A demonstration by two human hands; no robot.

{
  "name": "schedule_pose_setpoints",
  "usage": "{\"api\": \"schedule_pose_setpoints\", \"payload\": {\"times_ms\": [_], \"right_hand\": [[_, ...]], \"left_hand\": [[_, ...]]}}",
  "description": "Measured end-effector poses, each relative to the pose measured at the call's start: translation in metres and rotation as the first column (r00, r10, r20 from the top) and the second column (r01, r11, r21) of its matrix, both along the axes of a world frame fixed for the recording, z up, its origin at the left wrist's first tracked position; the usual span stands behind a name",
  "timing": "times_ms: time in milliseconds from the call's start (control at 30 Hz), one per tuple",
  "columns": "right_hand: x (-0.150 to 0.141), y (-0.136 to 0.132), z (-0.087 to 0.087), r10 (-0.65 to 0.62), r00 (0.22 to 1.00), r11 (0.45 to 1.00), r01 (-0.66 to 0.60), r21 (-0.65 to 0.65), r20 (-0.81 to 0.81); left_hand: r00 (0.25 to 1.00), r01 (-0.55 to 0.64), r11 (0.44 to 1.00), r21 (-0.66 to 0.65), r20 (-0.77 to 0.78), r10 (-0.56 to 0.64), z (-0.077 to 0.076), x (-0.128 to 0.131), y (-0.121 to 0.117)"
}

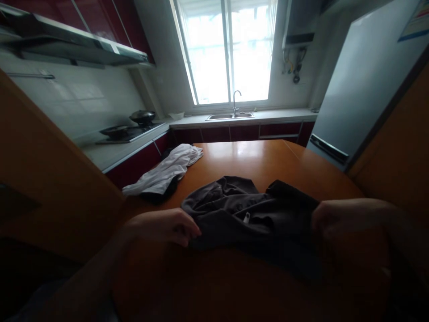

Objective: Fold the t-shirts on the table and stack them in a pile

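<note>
A dark grey garment (231,223) with a small white label (247,218) lies rumpled across the wooden table (248,156). Its exact kind is hard to make out in the folds. At its left edge, my left hand (176,226) is closed, with fingers curled on the cloth. My right hand (330,219) grips the right end, its fingers partly blurred and in shadow. The cloth spans the gap between the two hands, and its near edge fades into dark shadow.
White and black clothes (167,172) are heaped at the table's left edge. Behind stand a counter with a sink (231,116), a stove (134,132) with a wok and a lidded pan (142,117). A fridge (362,76) is at the right, and wooden panels flank both sides.
</note>
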State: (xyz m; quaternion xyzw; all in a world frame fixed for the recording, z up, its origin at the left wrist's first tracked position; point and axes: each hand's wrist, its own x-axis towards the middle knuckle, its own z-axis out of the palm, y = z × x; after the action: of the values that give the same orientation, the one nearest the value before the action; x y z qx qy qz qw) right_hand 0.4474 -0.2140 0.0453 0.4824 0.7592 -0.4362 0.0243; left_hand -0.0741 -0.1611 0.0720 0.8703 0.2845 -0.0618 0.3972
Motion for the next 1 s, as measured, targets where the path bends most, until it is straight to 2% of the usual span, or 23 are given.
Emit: {"api": "schedule_pose_setpoints", "payload": {"times_ms": [33, 67, 133, 200, 233, 300, 367, 467, 567, 667, 767, 867, 900, 933, 1000], "right_hand": [[-0.002, 0.002, 0.005, -0.017, 0.999, 0.999, 0.019, 0.036, -0.038], [-0.006, 0.007, 0.008, -0.042, 0.995, 0.991, 0.053, 0.124, -0.09], [-0.015, 0.02, 0.006, -0.059, 0.98, 0.933, 0.122, 0.338, -0.192], [-0.025, 0.03, -0.004, -0.007, 0.975, 0.875, 0.113, 0.47, -0.222], [-0.029, 0.033, -0.011, 0.032, 0.978, 0.866, 0.076, 0.495, -0.206], [-0.036, 0.031, -0.024, 0.079, 0.986, 0.864, 0.005, 0.503, -0.146], [-0.039, 0.023, -0.036, 0.083, 0.993, 0.864, -0.032, 0.503, -0.079], [-0.042, 0.007, -0.042, 0.106, 0.994, 0.87, -0.096, 0.484, 0.006], [-0.046, -0.005, -0.037, 0.109, 0.992, 0.86, -0.124, 0.496, 0.059], [-0.05, -0.012, -0.025, 0.017, 0.998, 0.836, -0.043, 0.547, 0.052], [-0.049, -0.01, -0.012, -0.014, 0.999, 0.864, 0.034, 0.502, -0.043], [-0.038, 0.001, -0.006, -0.087, 0.983, 0.89, 0.15, 0.429, -0.163], [-0.033, 0.005, -0.005, -0.116, 0.977, 0.893, 0.182, 0.412, -0.18], [-0.029, 0.009, -0.004, -0.132, 0.974, 0.901, 0.194, 0.387, -0.182], [-0.023, 0.014, -0.002, -0.119, 0.979, 0.942, 0.163, 0.294, -0.163]], "left_hand": [[0.999, -0.037, 0.999, -0.011, 0.012, 0.037, 0.002, -0.001, 0.002], [0.995, -0.088, 0.995, 0.04, 0.047, 0.086, 0.002, -0.001, 0.006], [0.978, -0.179, 0.956, 0.231, 0.149, 0.147, -0.004, 0.002, 0.014], [0.976, -0.176, 0.919, 0.352, 0.181, 0.118, -0.013, 0.008, 0.018], [0.983, -0.147, 0.917, 0.372, 0.16, 0.093, -0.017, 0.011, 0.017], [0.993, -0.109, 0.919, 0.378, 0.093, 0.079, -0.026, 0.017, 0.011], [0.992, -0.126, 0.908, 0.4, 0.045, 0.118, -0.033, 0.023, 0.002], [0.985, -0.157, 0.895, 0.417, -0.002, 0.173, -0.04, 0.027, -0.008], [0.983, -0.169, 0.889, 0.425, 0.01, 0.182, -0.039, 0.025, -0.011], [0.966, -0.258, 0.808, 0.53, 0.133, 0.221, -0.03, 0.017, -0.009], [0.912, -0.41, 0.745, 0.526, 0.231, 0.339, -0.015, 0.007, -0.003], [0.843, -0.531, 0.685, 0.499, 0.226, 0.489, -0.004, -0.002, 0.006], [0.841, -0.527, 0.684, 0.505, 0.198, 0.503, -0.002, -0.004, 0.008], [0.862, -0.489, 0.713, 0.503, 0.149, 0.485, -0.002, -0.005, 0.009], [0.922, -0.35, 0.823, 0.448, 0.01, 0.387, -0.005, -0.005, 0.01]]}}
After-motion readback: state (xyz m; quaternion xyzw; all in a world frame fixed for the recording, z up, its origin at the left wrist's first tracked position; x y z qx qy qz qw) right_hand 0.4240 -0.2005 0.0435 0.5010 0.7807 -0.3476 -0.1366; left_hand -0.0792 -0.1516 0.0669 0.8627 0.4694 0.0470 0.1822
